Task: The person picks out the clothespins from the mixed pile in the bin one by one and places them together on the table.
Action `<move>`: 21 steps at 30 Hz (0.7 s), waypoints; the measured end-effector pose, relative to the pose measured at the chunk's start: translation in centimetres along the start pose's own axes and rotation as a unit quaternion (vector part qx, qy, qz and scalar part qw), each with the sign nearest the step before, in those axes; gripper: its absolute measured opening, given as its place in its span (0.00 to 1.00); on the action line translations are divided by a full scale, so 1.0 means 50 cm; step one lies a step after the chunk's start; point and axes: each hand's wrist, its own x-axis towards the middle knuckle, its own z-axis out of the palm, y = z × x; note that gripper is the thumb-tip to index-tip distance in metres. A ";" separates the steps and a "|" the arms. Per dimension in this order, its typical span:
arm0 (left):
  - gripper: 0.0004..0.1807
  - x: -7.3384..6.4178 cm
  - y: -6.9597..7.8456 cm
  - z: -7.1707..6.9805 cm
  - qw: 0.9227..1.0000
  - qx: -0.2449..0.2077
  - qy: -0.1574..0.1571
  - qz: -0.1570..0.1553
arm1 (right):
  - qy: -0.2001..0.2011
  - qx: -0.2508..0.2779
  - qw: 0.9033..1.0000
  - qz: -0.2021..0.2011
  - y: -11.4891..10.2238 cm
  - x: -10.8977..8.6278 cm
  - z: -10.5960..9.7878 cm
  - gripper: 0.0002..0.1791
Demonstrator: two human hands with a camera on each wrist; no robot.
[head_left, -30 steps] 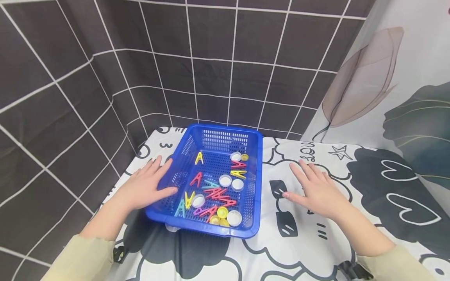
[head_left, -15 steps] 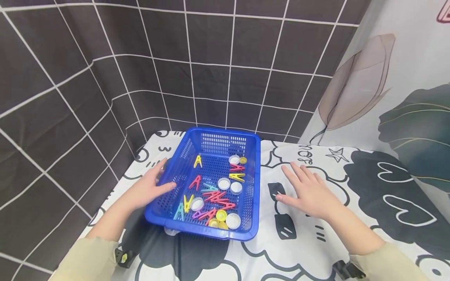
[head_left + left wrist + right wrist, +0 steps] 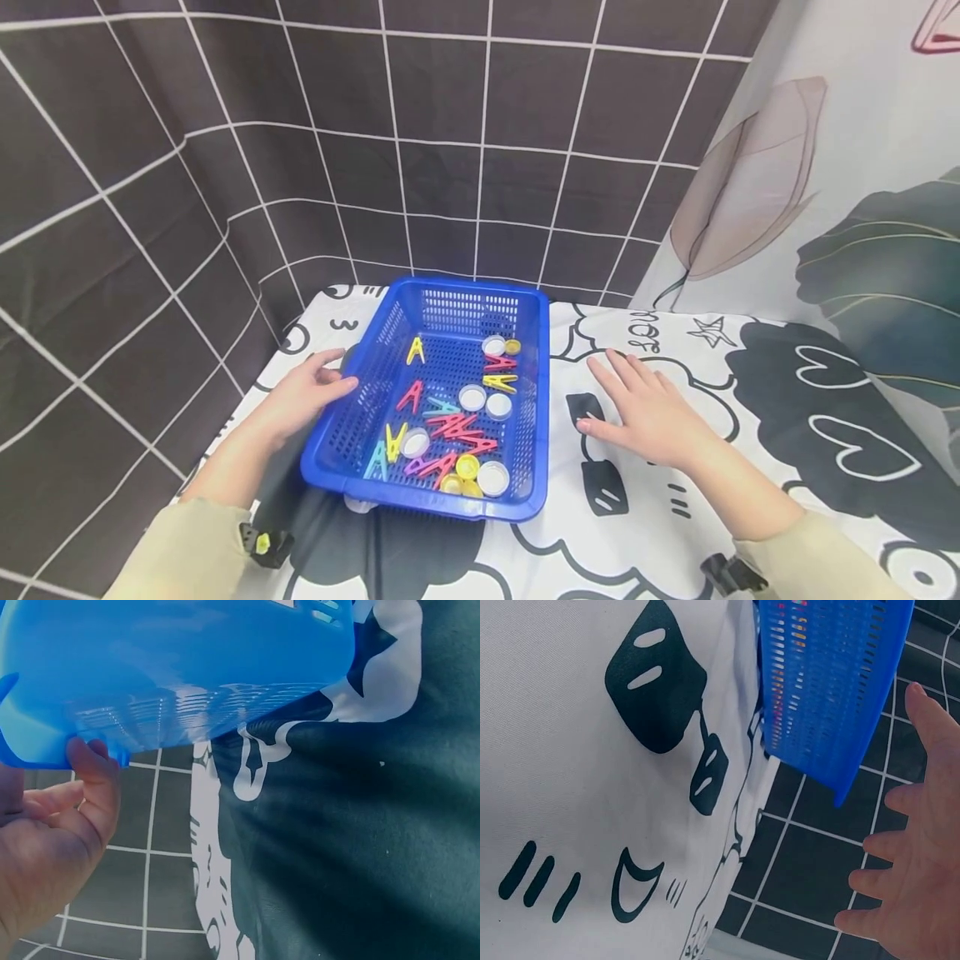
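Observation:
A blue plastic basket [image 3: 538,433] with slotted walls holds clothespins and bottle caps. Its left rim is pinched by my left hand [image 3: 303,396], thumb on top and fingers bent beneath the edge; in the left wrist view the fingers [image 3: 96,776] curl up against the rim's underside. My right hand [image 3: 645,412] is spread palm down to the right of the basket, holding nothing. Inside the basket lie red clothespins [image 3: 411,396], yellow clothespins [image 3: 415,351], teal ones and a purple piece. White caps [image 3: 492,478] and yellow caps [image 3: 467,466] lie among them.
A white cloth [image 3: 555,567] with black cartoon drawings covers the table. Dark grid-patterned fabric [image 3: 442,108] hangs behind and to the left. A pale curtain [image 3: 862,125] with leaf prints hangs at the right. Something white [image 3: 360,505] shows under the basket's front left corner.
My left hand has gone from spread fingers over the basket's left side to bent fingers gripping its rim. The right hand, still spread, has shifted slightly left in view.

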 end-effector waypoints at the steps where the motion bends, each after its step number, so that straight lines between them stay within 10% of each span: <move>1: 0.37 0.001 -0.002 -0.001 1.000 -0.012 -0.005 -0.004 | -0.001 0.001 1.000 0.000 -0.001 0.000 0.000 0.47; 21: 0.31 0.007 -0.018 -0.006 0.993 -0.109 -0.036 -0.024 | -0.007 0.000 1.000 0.008 -0.009 0.000 0.003 0.47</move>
